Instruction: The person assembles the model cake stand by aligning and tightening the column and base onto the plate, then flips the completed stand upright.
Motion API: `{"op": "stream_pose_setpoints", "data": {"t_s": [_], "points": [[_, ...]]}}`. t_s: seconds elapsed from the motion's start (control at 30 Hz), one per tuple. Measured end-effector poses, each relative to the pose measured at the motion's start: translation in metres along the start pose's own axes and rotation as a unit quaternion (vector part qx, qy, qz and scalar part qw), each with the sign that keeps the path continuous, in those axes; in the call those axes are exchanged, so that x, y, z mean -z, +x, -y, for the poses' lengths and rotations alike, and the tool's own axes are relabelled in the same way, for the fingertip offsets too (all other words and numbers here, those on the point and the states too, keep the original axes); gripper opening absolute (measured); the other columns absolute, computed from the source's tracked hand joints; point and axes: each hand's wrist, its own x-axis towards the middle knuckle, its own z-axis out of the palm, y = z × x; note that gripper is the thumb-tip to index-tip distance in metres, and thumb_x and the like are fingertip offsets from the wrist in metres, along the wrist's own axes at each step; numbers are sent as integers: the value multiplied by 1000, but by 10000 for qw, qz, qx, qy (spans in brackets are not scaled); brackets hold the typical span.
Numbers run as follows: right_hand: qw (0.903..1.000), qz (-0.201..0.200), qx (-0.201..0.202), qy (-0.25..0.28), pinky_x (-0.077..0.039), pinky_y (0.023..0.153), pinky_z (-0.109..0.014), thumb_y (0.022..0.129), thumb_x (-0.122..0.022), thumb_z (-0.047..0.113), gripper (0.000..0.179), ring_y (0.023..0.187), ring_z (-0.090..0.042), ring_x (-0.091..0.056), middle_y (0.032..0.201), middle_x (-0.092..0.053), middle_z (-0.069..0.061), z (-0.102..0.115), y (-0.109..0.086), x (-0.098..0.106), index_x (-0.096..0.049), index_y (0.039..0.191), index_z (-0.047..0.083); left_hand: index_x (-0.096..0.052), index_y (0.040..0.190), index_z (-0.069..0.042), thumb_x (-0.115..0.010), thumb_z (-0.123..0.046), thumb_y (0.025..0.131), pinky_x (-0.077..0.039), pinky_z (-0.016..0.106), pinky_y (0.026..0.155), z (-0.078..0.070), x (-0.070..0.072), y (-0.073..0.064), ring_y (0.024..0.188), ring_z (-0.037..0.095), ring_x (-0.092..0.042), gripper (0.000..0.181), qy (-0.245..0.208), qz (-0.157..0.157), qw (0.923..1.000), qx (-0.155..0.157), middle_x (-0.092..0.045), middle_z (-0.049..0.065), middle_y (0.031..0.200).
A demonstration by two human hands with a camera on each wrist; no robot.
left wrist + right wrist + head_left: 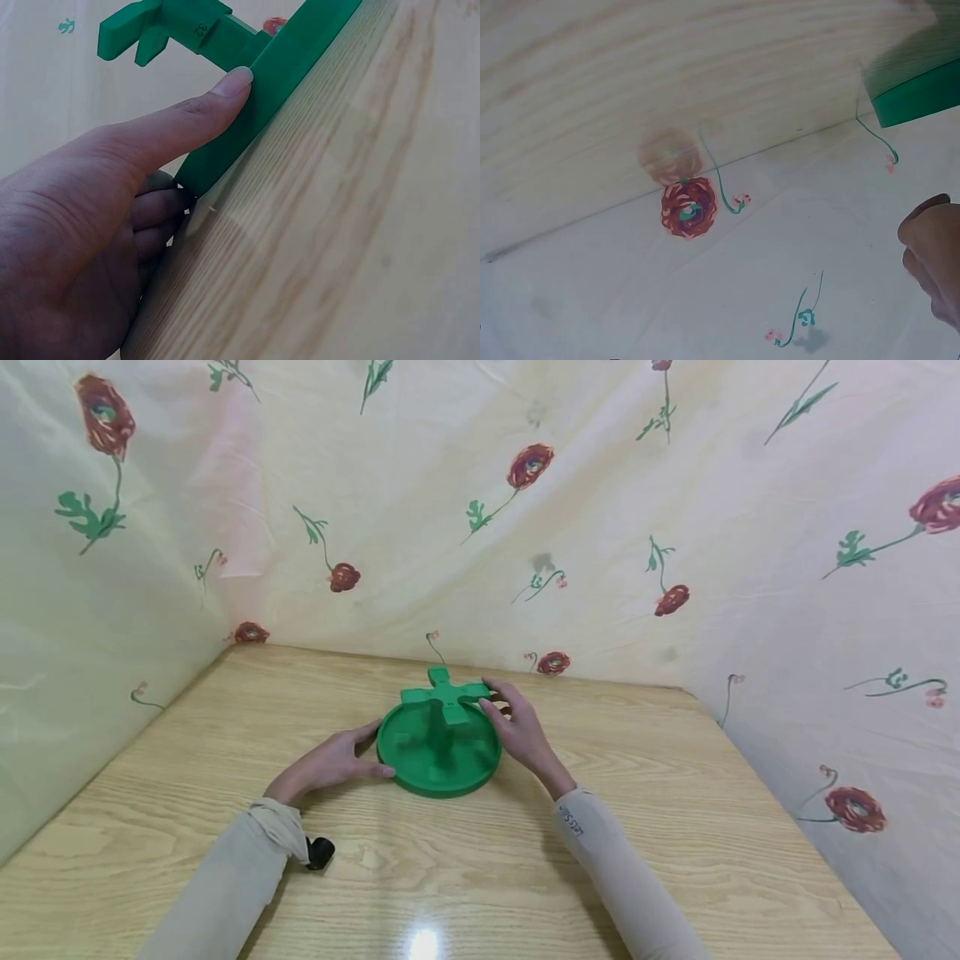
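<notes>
A green round tray [401, 772] with a raised rim lies on the table, left of its middle. From its centre rises a green post [217, 34], marked with what looks like 32, topped by a green four-armed cross [448, 695]. My left hand [337, 762] holds the tray's left rim, thumb [191, 124] against the near side and fingers curled at the edge. My right hand [519, 731] pinches the end of the cross's right arm between thumb and fingers. In the right wrist view only part of that hand [936, 247] shows, apart from the tray edge [919, 97].
The wood-grain table [637, 827] meets a flower-printed cloth [420, 527] at the back and both sides. A small black object [320, 853] sits by the left sleeve cuff. Light glares off the table's near edge.
</notes>
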Motion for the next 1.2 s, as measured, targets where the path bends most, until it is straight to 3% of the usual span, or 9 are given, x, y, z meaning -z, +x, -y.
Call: {"op": "stream_pose_setpoints", "data": {"t_s": [0.4, 0.67, 1.0, 1.07, 1.2], "points": [[9996, -107, -250, 41, -52, 90, -55, 103, -60, -3, 37, 114, -45, -59, 130, -60, -30, 8, -10, -1, -55, 138, -14, -22, 164, -2, -82, -40, 90, -26, 56, 120, 1, 0, 1, 153, 38, -21, 103, 24, -14, 10000, -39, -26, 21, 166], [9996, -124, -216, 167, -54, 90, -46, 102, -66, 6, 36, 111, -33, -62, 126, -64, -19, 11, -17, 1, -61, 136, -6, -22, 164, -2, -83, -40, 90, -25, 56, 120, 0, 0, 0, 153, 38, -21, 103, 47, -26, 9999, -89, -26, 22, 166], [9992, -188, -230, 264, -53, 89, -50, 101, -67, 1, 35, 109, -38, -60, 123, -63, -24, 15, -23, -2, -62, 134, -9, -21, 164, -2, -83, -40, 90, -24, 57, 120, -2, 0, -1, 154, 39, -20, 104, 62, -10, 10000, -16, -25, 21, 166], [9993, -176, -230, 242, -53, 89, -50, 100, -66, 0, 34, 109, -39, -60, 121, -63, -25, 28, -24, -1, -61, 133, -11, -21, 164, -2, -82, -41, 90, -24, 57, 120, -2, 0, -2, 154, 39, -20, 104, 88, -13, 10000, -12, -25, 21, 166], [9995, -204, -129, 196, -54, 87, -41, 101, -67, 3, 33, 108, -36, -61, 119, -65, -21, 29, -26, 0, -64, 131, -8, -21, 164, -1, -82, -41, 91, -24, 58, 120, -2, 0, -1, 153, 40, -20, 103, 150, -12, 9999, -48, -25, 23, 166]]}}
